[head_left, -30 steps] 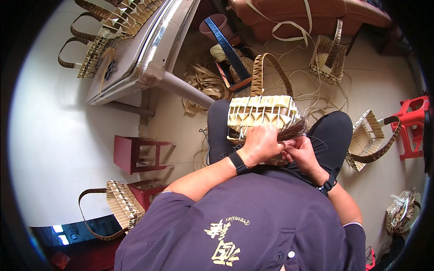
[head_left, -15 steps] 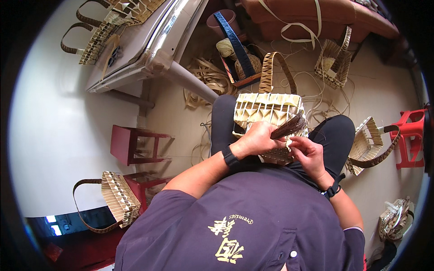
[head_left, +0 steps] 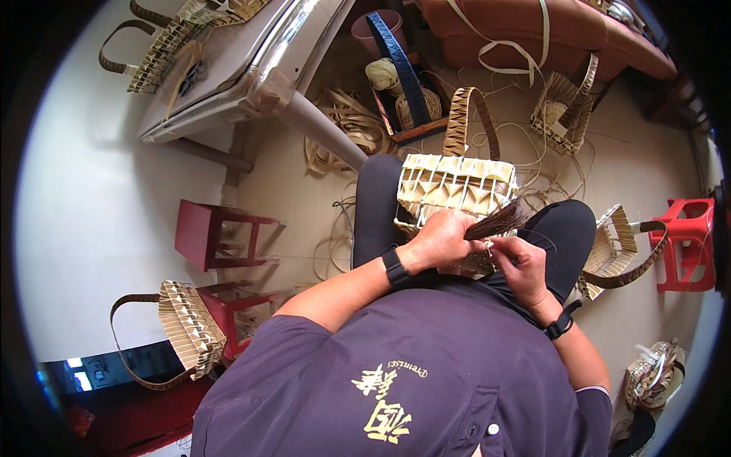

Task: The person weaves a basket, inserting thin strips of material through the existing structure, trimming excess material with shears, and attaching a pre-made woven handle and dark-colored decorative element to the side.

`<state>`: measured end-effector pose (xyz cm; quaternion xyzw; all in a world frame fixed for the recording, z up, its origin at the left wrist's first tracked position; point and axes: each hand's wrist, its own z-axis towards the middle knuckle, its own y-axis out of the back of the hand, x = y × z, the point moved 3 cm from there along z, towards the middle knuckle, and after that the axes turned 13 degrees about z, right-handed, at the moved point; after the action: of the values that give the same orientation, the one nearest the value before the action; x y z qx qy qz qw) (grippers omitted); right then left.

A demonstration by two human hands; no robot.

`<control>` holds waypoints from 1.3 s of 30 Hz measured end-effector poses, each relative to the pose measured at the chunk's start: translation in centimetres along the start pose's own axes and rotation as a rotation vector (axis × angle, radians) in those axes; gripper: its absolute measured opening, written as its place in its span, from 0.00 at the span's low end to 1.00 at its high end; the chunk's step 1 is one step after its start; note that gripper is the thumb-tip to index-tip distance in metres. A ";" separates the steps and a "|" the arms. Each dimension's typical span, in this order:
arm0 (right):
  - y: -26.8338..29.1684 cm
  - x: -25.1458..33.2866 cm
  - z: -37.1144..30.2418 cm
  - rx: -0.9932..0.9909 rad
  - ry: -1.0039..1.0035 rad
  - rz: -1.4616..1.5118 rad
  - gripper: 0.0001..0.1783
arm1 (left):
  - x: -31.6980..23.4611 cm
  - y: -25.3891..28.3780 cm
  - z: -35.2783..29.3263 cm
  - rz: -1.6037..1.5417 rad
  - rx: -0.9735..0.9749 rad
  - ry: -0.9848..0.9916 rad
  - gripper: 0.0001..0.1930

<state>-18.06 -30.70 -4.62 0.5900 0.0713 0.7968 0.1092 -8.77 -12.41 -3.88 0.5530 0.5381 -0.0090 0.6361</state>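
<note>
In my lap rests a woven basket (head_left: 457, 181) of pale and tan strips, its braided brown arched handle (head_left: 457, 126) pointing away from me. My left hand (head_left: 443, 238) lies over the basket's near side, closed, with a dark brown bundle of stiff bristles (head_left: 496, 219) fanning out from under it to the right. My right hand (head_left: 522, 265) pinches thumb against forefinger on a pale strip (head_left: 488, 247) by the left fingertips. The strip's ends are hidden between the fingers.
Beyond my knees, a dark tray (head_left: 415, 131) with a blue handle holds balls of cord, beside heaped flat strips (head_left: 344, 129). More baskets (head_left: 562, 114) stand around me. A table (head_left: 259, 84) is at the left, red wooden stools (head_left: 204, 234) below it, a red plastic stool (head_left: 685, 244) right.
The view has shifted slightly. Both hands keep their places at the basket, the right fingers drawn a little closer together around the pale strip.
</note>
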 end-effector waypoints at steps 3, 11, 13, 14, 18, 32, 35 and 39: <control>0.1 -1.5 -0.6 -0.020 -0.162 0.146 0.08 | -0.4 0.0 0.0 -0.006 0.005 -0.001 0.16; 0.9 -1.9 0.0 0.118 -0.245 0.314 0.07 | -1.2 -0.1 0.1 -0.026 -0.024 -0.035 0.14; 2.2 0.5 1.3 0.055 -0.183 0.172 0.05 | -1.0 -0.2 0.3 -0.072 -0.039 -0.046 0.13; 2.8 1.8 2.0 0.021 -0.155 0.101 0.04 | -0.7 -0.5 0.4 -0.062 -0.075 -0.061 0.13; 5.5 1.9 1.9 -0.175 -0.199 0.466 0.13 | -1.6 -0.2 0.7 -0.004 -0.164 -0.102 0.15; 6.5 3.9 5.5 -0.050 -0.130 0.652 0.08 | -3.4 1.2 1.8 0.079 -0.207 -0.111 0.16; 9.5 5.4 7.2 -0.111 -0.041 0.666 0.09 | -4.3 3.6 1.7 0.068 -0.262 -0.145 0.14; 16.6 9.7 9.9 -0.231 0.089 0.810 0.11 | -2.6 5.9 1.0 -0.277 -0.141 -0.073 0.13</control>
<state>-12.82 -44.36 11.31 0.5194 -0.2514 0.8027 -0.1507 -5.63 -12.32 1.90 0.4266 0.5851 -0.0791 0.6852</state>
